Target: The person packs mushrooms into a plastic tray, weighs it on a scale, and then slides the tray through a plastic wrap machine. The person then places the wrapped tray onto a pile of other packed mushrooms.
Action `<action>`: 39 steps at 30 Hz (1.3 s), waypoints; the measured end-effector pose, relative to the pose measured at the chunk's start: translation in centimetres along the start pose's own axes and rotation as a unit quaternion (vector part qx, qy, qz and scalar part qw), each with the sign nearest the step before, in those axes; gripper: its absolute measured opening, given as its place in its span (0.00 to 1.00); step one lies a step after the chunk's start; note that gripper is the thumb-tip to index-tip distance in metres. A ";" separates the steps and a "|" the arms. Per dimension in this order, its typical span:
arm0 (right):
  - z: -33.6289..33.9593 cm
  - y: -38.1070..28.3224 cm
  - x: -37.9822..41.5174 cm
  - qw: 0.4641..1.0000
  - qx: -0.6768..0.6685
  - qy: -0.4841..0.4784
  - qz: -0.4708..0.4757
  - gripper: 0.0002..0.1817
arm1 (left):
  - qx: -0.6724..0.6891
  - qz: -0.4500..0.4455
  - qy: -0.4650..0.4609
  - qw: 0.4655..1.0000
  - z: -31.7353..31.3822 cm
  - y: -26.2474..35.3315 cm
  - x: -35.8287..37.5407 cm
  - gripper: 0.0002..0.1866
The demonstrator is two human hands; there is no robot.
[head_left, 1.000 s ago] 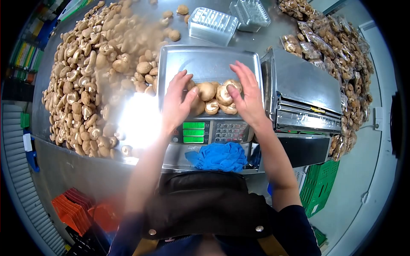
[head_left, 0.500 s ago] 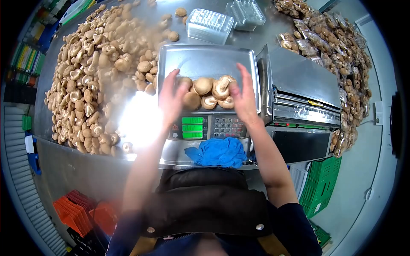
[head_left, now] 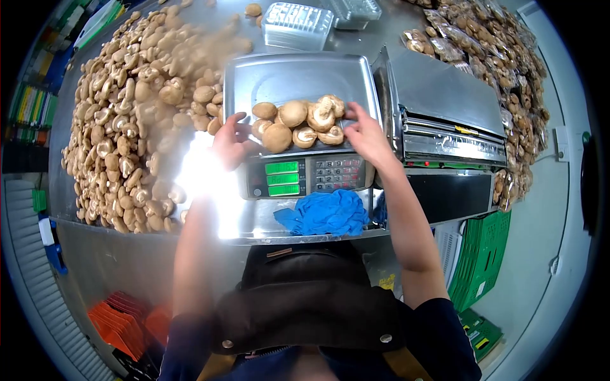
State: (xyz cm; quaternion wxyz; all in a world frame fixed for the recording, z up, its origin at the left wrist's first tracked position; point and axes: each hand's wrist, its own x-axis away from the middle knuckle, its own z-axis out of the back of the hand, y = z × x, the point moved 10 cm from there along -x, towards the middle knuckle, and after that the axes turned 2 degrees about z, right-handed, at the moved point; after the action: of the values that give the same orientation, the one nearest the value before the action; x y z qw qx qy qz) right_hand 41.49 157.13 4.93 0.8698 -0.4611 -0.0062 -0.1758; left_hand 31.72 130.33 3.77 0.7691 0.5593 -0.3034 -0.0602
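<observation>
Several brown shiitake mushrooms [head_left: 293,113] sit together on the metal pan [head_left: 292,73] of a digital scale, some cap up and a few showing stems. At the pan's lower left edge is my left hand [head_left: 232,142], its fingers apart and nothing in them. My right hand [head_left: 367,134] is at the right side of the group, fingers spread and tips close beside the outermost mushrooms. Below the pan, the scale's green display [head_left: 282,179] and keypad [head_left: 337,174] face me. A crumpled blue cloth [head_left: 327,213] lies in front of the scale.
A large heap of loose mushrooms [head_left: 114,140] covers the left of the steel table. Clear plastic punnets [head_left: 297,26] stand behind the scale. To the right is a metal wrapping machine [head_left: 445,101], with many packed mushrooms [head_left: 515,82] beyond it. Green crates [head_left: 483,254] stand lower right.
Both hands have drawn apart from the mushrooms, the left one down and leftward, the right one slightly down and rightward. The mushrooms stay on the pan. The camera view has shifted a little.
</observation>
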 end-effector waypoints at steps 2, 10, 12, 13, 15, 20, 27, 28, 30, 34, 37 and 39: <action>-0.8 0.4 -1.0 0.998 -0.058 -0.010 0.008 0.31 | 0.018 0.015 -0.001 1.000 -0.1 -1.4 -1.0 0.37; 4.1 -3.2 0.9 0.996 -0.073 0.006 0.045 0.32 | -0.032 -0.091 0.086 0.992 -0.3 3.5 1.3 0.36; 7.3 -4.2 1.6 0.994 -0.087 0.013 0.062 0.31 | 0.049 -0.044 0.078 0.995 -2.2 6.8 3.3 0.36; 8.8 -3.8 1.8 0.990 -0.115 0.002 0.078 0.31 | 0.079 -0.085 0.074 0.990 -3.5 8.6 3.9 0.35; 12.6 -3.2 2.2 0.987 -0.120 0.000 0.105 0.30 | 0.091 -0.119 0.070 0.986 -7.0 11.5 4.5 0.34; 23.4 3.4 2.3 0.991 -0.091 0.043 0.093 0.30 | 0.089 -0.122 0.020 0.988 -18.0 15.0 0.8 0.33; 37.5 15.5 0.0 0.992 -0.038 0.106 0.057 0.30 | 0.026 -0.123 -0.040 0.991 -34.6 19.3 -7.8 0.34; 38.8 16.8 -0.2 0.993 -0.027 0.107 0.047 0.31 | 0.015 -0.126 -0.046 0.991 -36.5 19.7 -8.8 0.33; 40.5 18.6 -0.6 0.994 -0.011 0.107 0.035 0.32 | -0.002 -0.101 -0.067 0.993 -39.5 20.3 -10.0 0.33; 41.6 21.4 -0.8 0.995 -0.044 0.090 0.024 0.31 | -0.026 -0.066 -0.063 0.995 -41.9 20.2 -10.8 0.33; 41.7 22.8 0.0 0.984 -0.170 0.059 0.014 0.28 | -0.041 -0.117 -0.071 0.990 -41.5 19.3 -10.2 0.30; 44.0 21.2 3.0 0.992 -0.017 0.069 0.104 0.27 | -0.145 -0.232 -0.052 0.960 -39.9 20.4 -7.4 0.28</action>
State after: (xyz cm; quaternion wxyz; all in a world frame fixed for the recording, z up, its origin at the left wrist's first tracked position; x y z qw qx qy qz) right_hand 57.53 202.48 13.82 0.8739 -0.4603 0.1051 -0.1158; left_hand 41.97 173.90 11.50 0.7904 0.4925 -0.1928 -0.3091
